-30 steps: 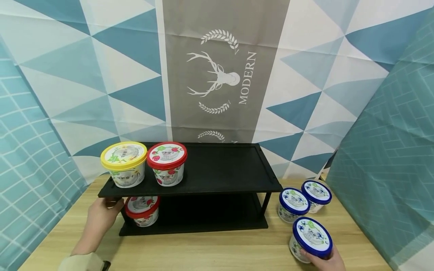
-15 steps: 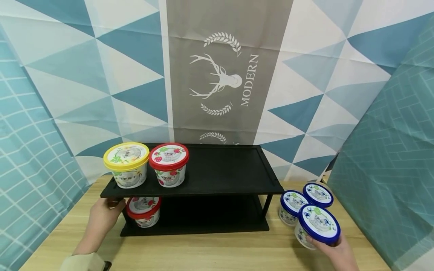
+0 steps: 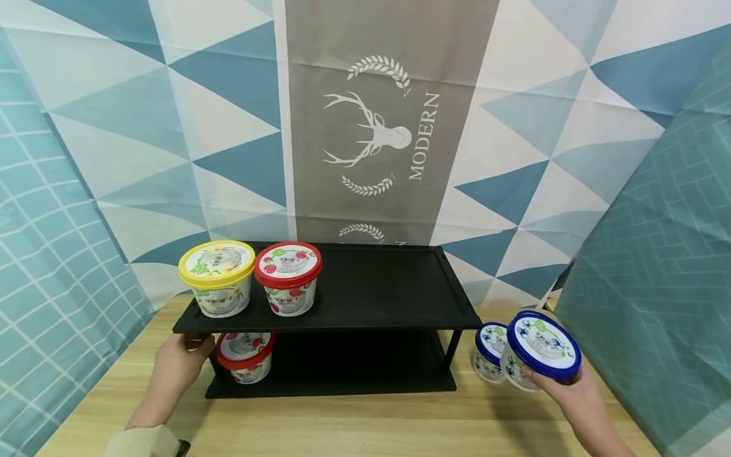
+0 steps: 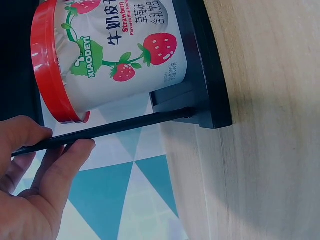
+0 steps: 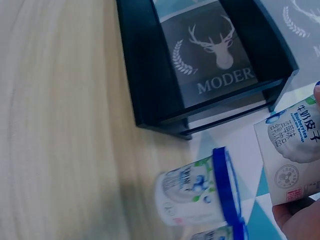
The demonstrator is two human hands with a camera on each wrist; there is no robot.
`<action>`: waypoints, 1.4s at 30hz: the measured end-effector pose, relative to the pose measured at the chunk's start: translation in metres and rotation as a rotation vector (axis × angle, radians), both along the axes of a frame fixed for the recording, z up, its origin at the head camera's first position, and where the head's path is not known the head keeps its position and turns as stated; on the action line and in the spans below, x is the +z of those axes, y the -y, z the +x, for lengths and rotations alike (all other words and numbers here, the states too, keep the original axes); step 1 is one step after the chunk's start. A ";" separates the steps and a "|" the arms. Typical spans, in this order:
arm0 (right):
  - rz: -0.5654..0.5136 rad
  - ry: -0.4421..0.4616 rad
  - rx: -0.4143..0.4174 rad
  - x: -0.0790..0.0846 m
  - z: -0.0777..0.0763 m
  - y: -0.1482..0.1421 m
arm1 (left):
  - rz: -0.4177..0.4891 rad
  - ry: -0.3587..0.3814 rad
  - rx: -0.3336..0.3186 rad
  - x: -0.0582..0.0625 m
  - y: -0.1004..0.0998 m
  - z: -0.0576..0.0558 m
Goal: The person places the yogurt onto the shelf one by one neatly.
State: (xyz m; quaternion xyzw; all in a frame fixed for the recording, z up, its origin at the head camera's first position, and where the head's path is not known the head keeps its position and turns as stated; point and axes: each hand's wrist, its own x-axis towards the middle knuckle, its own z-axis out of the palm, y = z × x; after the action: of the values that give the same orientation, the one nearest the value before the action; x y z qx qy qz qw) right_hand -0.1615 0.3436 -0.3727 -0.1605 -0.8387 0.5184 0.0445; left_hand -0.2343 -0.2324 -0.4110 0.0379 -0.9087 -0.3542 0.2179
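Note:
My left hand (image 3: 178,363) pinches the thin black left post (image 4: 115,128) of a two-tier black shelf (image 3: 371,285) between thumb and fingers. Close beside that post, a red-lidded strawberry cup (image 3: 245,365) stands on the lower tier. At the right, my right hand (image 3: 577,390) grips a blue-lidded blueberry cup (image 3: 544,346), held tilted above the table. Behind it stands another blue-lidded cup (image 3: 490,355). The right wrist view shows this standing cup (image 5: 192,192) and part of a further blue-lidded cup (image 5: 217,234), which the held cup hides in the head view.
On the upper tier, a yellow-lidded cup (image 3: 219,279) and a red-lidded cup (image 3: 289,279) stand side by side at the left end. Wooden table (image 3: 342,425) surface runs in front of the shelf. Patterned cloth walls (image 3: 365,127) enclose the back and sides.
My right hand has lifted the blueberry cup up and slightly to the right, and it now covers the rear blue-lidded cup. My left hand stays on the post. The head view has shifted slightly.

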 end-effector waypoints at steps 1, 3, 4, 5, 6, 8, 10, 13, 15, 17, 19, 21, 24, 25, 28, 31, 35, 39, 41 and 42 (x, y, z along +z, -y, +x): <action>0.013 -0.003 -0.001 0.003 0.000 0.001 | -0.002 -0.001 0.001 0.000 0.000 0.000; 0.021 -0.001 -0.002 0.009 -0.001 0.001 | -0.004 -0.005 0.002 0.000 -0.001 0.000; 0.021 0.004 -0.007 0.012 -0.001 0.002 | -0.004 -0.008 0.001 0.000 -0.001 0.000; 0.018 0.008 -0.012 0.014 -0.002 0.002 | -0.003 -0.010 0.000 0.001 -0.001 0.000; 0.025 0.012 -0.017 0.017 -0.003 0.002 | -0.004 -0.017 0.000 0.001 -0.001 0.000; 0.028 0.009 -0.017 0.022 -0.004 0.003 | -0.003 -0.014 0.002 0.001 0.000 0.000; 0.037 -0.012 -0.009 0.025 -0.007 0.004 | 0.003 -0.001 0.001 0.001 0.000 0.001; 0.057 -0.050 0.017 0.029 -0.009 0.005 | 0.008 0.024 0.002 0.001 0.001 0.003; 0.083 -0.071 0.034 0.032 -0.010 0.006 | 0.009 0.031 0.001 0.001 0.001 0.004; 0.119 -0.088 0.041 0.036 -0.011 0.007 | 0.005 0.023 0.001 0.001 0.001 0.003; 0.142 -0.107 0.052 0.040 -0.011 0.009 | 0.004 0.016 0.000 0.001 0.001 0.003; 0.171 -0.123 0.061 0.044 -0.013 0.010 | 0.006 0.016 -0.001 0.001 0.000 0.003; 0.192 -0.145 0.079 0.050 -0.015 0.011 | 0.012 0.036 -0.001 0.002 0.000 0.004; 0.207 -0.145 0.081 0.052 -0.015 0.011 | 0.014 0.043 0.001 0.002 0.000 0.004; 0.221 -0.164 0.100 0.059 -0.016 0.012 | 0.016 0.057 0.002 0.002 0.000 0.003; 0.227 -0.178 0.118 0.065 -0.017 0.014 | 0.015 0.041 0.005 0.003 0.000 0.002; 0.224 -0.195 0.147 0.070 -0.018 0.019 | 0.017 0.006 0.007 0.003 -0.001 0.002; 0.195 -0.201 0.173 0.075 -0.022 0.024 | 0.021 0.004 0.005 0.002 -0.001 0.003; 0.182 -0.206 0.184 0.078 -0.024 0.026 | 0.025 0.006 0.006 0.002 -0.001 0.003; 0.175 -0.211 0.191 0.079 -0.024 0.027 | 0.025 0.006 0.007 0.002 -0.001 0.003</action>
State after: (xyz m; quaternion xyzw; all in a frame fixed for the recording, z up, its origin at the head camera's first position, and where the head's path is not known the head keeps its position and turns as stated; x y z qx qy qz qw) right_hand -0.1857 0.3165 -0.2938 -0.0205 -0.8829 0.4590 0.0966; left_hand -0.2316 -0.2313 -0.4093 0.0449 -0.9047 -0.3646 0.2160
